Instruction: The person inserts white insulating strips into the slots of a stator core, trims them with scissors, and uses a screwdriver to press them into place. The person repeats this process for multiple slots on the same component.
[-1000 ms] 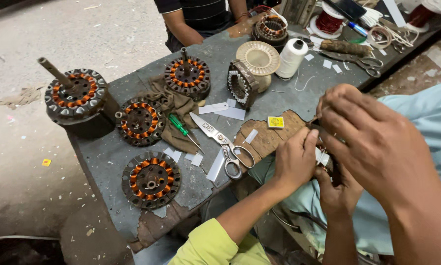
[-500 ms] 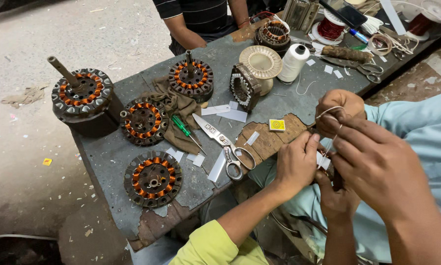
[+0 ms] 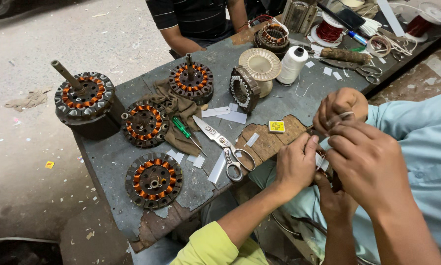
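My left hand [image 3: 296,164], on a yellow-green sleeved arm, pinches a white paper strip [image 3: 320,160] at the table's near right edge. My right hand [image 3: 372,164] is curled over a small dark wound part [image 3: 335,180], most of which is hidden under it. A person in a light blue shirt [image 3: 421,142] sits at the right. One of that person's hands [image 3: 340,105] is closed just above mine with a thin wire over its fingers, and the other [image 3: 335,203] supports the part from below.
On the grey table [image 3: 112,157] lie scissors [image 3: 230,147], a green screwdriver [image 3: 183,128], a brown rag, paper slips, a yellow box [image 3: 277,126] and several copper-wound stators [image 3: 154,179]. A white thread cone [image 3: 293,64] and a red wire spool [image 3: 328,30] stand behind. Another person [image 3: 196,19] sits opposite.
The light-blue-shirted person's upper hand has come out from behind my right hand and now shows above it. My left hand has stayed on the paper strip.
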Tool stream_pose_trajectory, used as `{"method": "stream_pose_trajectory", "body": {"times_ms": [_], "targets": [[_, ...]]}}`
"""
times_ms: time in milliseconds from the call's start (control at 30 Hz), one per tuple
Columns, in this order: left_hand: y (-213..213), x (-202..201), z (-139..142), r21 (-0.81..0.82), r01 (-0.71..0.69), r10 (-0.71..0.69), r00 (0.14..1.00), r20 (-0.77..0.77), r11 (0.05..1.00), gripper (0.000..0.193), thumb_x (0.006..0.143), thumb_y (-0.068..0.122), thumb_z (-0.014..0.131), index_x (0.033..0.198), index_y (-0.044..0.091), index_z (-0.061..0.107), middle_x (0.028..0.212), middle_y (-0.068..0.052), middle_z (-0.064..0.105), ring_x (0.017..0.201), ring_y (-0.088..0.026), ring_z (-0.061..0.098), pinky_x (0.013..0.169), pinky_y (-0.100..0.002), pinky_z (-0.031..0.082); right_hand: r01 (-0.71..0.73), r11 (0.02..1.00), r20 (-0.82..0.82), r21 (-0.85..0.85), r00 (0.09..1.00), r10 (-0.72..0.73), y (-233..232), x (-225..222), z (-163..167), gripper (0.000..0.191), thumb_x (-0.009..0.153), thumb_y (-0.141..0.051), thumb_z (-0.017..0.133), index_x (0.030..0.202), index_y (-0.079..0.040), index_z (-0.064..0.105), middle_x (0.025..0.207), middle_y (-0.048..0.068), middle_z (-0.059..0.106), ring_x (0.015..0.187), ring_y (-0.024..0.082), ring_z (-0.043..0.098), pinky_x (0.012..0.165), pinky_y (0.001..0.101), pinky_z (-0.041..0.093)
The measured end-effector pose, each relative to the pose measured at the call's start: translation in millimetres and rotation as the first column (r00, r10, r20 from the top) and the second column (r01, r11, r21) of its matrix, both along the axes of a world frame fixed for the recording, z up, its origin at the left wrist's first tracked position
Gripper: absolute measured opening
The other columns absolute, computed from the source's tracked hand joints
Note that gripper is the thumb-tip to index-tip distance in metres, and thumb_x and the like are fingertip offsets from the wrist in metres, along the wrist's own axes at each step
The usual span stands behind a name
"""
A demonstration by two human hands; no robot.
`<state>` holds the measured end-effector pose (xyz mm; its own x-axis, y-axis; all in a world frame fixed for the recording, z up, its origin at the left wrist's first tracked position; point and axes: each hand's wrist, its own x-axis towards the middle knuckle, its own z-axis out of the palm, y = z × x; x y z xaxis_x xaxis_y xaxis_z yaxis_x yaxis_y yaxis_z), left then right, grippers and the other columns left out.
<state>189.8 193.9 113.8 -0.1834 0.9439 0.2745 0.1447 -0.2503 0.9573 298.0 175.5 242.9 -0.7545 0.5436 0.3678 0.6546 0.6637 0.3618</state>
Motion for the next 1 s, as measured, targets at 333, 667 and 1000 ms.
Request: {"method": "stream_pose_trajectory", "body": {"times_ms": [333,667,1000], "targets": [[-2,-1,1,0.046,0.042,-0.044,0.998,0.041,0.998,0.035,0.108,0.033,0.048,0.094,0.005,0.062,0.081,-0.024,0.065,0.080,-0.047,0.064,0.066,-0.051,0.048,-0.077,0.994,-0.064,-0.082,0.995,0.072,2,-4,-21,0.028,0.068,-0.018,0.063,0.091,-0.002,0.067,0.117,0.016,0.066,0.119,0.032,0.058,0.099,0.0404,0.046],[1,-4,-3,-0.031,0.059,-0.058,0.998,0.038,0.998,0.036,0.107,0.035,0.049,0.092,0.004,0.063,0.079,-0.023,0.065,0.076,-0.046,0.064,0.064,-0.050,0.048,-0.983,0.183,-0.935,-0.003,-0.062,-0.348,62,-28,-74,0.027,0.120,-0.013,0.043,0.097,-0.003,0.053,0.089,0.009,0.055,0.081,0.016,0.050,0.085,0.0234,0.046],[-1,-5,0,0.034,0.027,-0.029,0.998,0.054,0.999,0.036,0.106,0.033,0.050,0.086,0.006,0.066,0.079,-0.018,0.070,0.073,-0.039,0.069,0.064,-0.047,0.051,-0.991,-0.027,-0.459,0.130,-0.036,-0.888,61,19,-146,0.019,0.110,-0.013,0.039,0.112,0.000,0.052,0.098,0.009,0.060,0.084,0.012,0.055,0.083,0.0254,0.051]]}}
